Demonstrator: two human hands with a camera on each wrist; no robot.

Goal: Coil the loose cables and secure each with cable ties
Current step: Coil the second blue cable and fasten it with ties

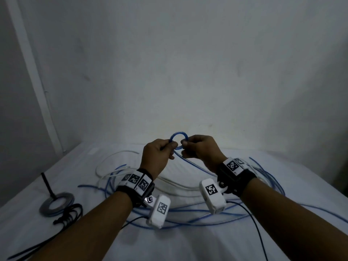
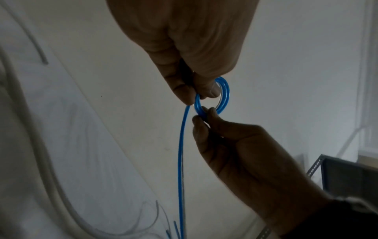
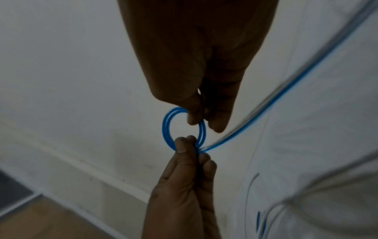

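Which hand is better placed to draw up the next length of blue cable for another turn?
Probably the right hand. The left hand pinches the small blue coil just where the loose blue cable leaves it, so it anchors the turns. The right pinches only the far rim and could let go.

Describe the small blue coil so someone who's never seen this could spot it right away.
Start at the white-covered table strewn with loose blue cable. Above its far edge, the left hand and right hand meet, pinching the blue coil. It is the only cable wound into a tight ring and lifted off the table.
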